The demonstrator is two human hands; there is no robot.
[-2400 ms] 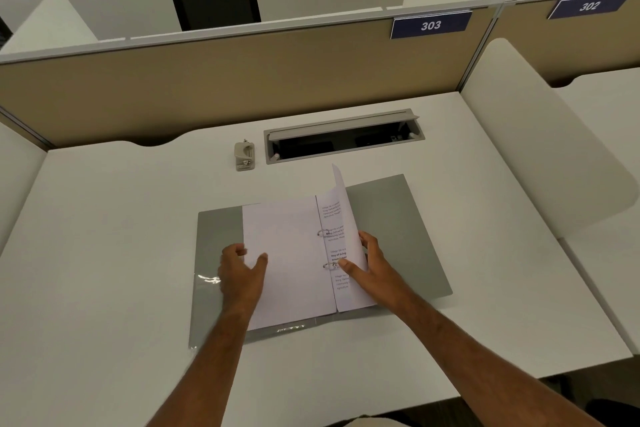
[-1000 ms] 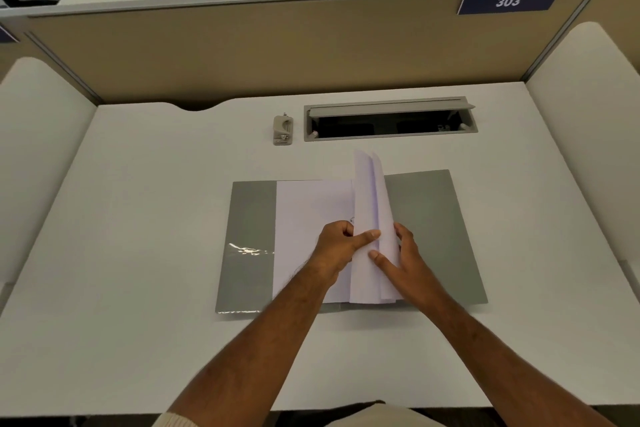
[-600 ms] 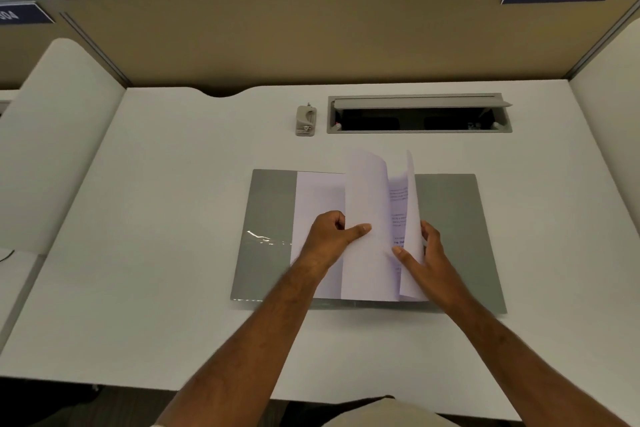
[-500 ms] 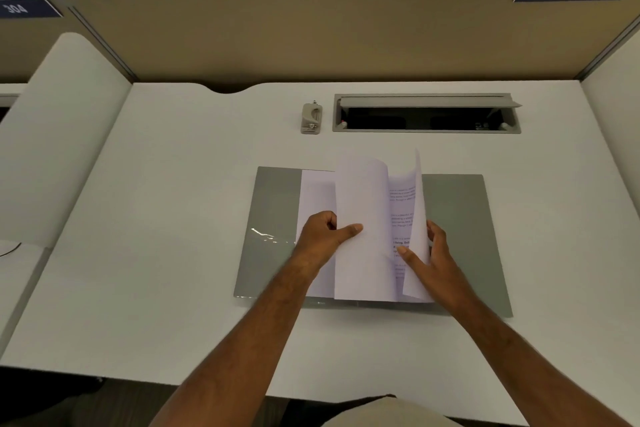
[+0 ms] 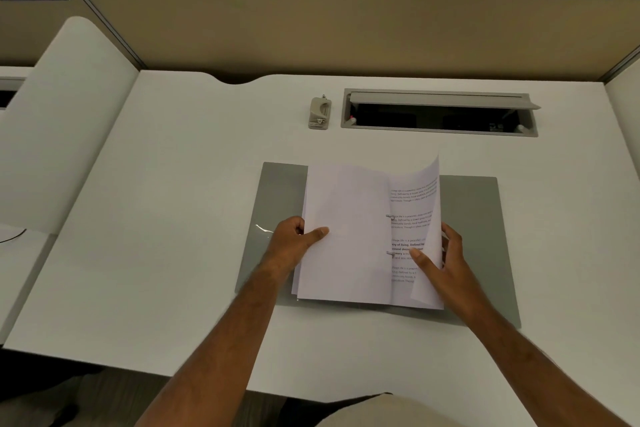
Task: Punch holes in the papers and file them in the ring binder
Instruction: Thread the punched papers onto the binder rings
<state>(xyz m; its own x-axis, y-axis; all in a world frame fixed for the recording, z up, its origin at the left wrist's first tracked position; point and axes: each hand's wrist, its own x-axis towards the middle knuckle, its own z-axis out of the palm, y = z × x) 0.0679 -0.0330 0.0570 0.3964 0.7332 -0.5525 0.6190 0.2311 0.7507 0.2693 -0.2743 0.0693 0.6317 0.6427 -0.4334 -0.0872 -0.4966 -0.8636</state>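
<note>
A grey ring binder (image 5: 474, 229) lies open flat on the white desk (image 5: 173, 218). Two metal rings (image 5: 390, 235) show at its spine. White papers (image 5: 346, 236) sit on the rings. My left hand (image 5: 294, 244) grips the left edge of a blank sheet laid over the left stack, thumb on top. My right hand (image 5: 443, 263) holds a printed sheet (image 5: 427, 218) that curls upright on the right side, fingers behind it and thumb on the text page beneath. A small grey hole punch (image 5: 320, 113) stands behind the binder, apart from both hands.
An open cable tray (image 5: 440, 113) is set in the desk right of the punch. A beige partition (image 5: 311, 21) with number plates 304 and 303 closes the back. White side dividers (image 5: 65, 121) flank the desk. The desk's front edge is close to my body.
The sheet in my left hand has swung over from upright to flat on the left stack, baring the rings and printed text. My right hand still holds the curled sheet on the right.
</note>
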